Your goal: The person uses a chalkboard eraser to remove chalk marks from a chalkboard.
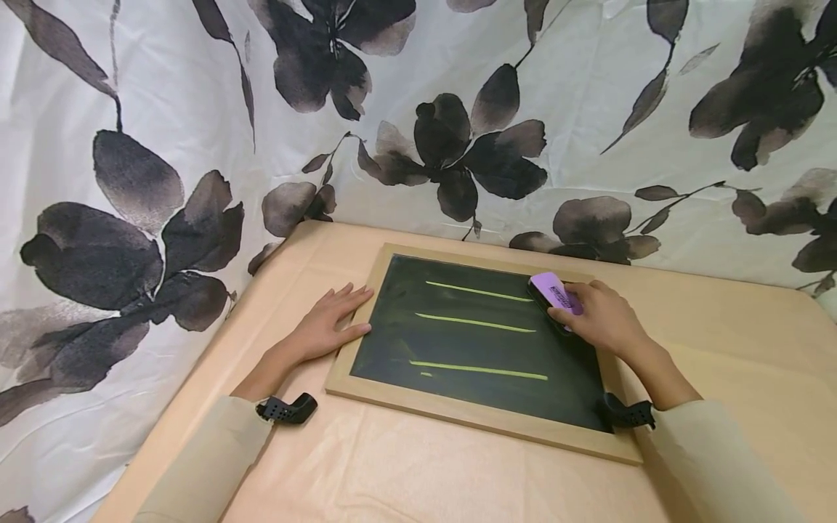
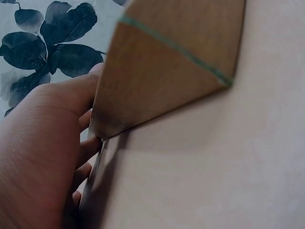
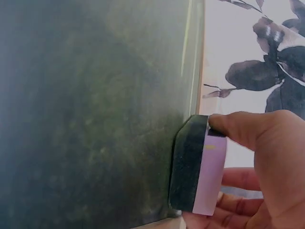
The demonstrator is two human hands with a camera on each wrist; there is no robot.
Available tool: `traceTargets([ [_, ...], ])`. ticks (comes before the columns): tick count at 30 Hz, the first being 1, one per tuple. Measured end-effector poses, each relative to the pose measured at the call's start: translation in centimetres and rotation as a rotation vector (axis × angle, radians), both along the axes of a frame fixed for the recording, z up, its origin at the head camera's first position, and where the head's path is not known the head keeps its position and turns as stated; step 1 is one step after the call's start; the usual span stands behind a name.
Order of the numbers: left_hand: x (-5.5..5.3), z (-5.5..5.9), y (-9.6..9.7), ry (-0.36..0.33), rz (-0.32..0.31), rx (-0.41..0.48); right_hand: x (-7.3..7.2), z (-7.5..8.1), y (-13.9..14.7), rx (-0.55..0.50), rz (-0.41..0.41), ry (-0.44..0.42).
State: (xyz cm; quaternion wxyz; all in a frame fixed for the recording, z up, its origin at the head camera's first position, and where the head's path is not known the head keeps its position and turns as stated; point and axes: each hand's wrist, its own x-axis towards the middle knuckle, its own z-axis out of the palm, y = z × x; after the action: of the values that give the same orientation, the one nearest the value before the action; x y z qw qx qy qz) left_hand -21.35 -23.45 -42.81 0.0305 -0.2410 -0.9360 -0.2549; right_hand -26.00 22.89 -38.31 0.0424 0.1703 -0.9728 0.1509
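A wood-framed chalkboard [image 1: 484, 407] lies on the table, its dark face carrying three long yellow chalk lines and one short yellow mark under the lowest. My right hand [image 1: 604, 316] pinches a purple and black chalkboard eraser [image 1: 552, 290] at the board's upper right, by the end of the top line. In the right wrist view, the eraser's dark felt side [image 3: 188, 164] sits against the board face. At the left edge of the frame, my left hand [image 1: 330, 319] rests with fingers straight and spread, fingertips and thumb touching the wood.
A peach cloth [image 1: 418, 472] covers the table under the board. Behind and to the left hangs a white curtain [image 1: 601, 80] with dark flowers. Black bands [image 1: 288, 409] circle both wrists, below beige sleeves [image 1: 203, 457].
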Motion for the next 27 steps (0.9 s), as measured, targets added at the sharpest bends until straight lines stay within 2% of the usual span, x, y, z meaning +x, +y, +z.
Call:
traceTargets([
  [4, 0.2, 0.0, -0.2, -0.004, -0.001, 0.006, -0.5, -0.2, -0.4, -0.029, 0.036, 0.025],
  [9, 0.1, 0.0, -0.1, 0.005, -0.007, 0.016, -0.8, -0.2, -1.1, -0.074, 0.037, 0.036],
  [20, -0.1, 0.3, -0.1, -0.003, -0.006, 0.01, -1.2, 0.1, -3.3, -0.069, 0.06, 0.076],
  [27, 0.1, 0.5, 0.1, -0.008, -0.001, 0.021, -1.6, 0.2, -5.2, -0.043, 0.061, 0.032],
])
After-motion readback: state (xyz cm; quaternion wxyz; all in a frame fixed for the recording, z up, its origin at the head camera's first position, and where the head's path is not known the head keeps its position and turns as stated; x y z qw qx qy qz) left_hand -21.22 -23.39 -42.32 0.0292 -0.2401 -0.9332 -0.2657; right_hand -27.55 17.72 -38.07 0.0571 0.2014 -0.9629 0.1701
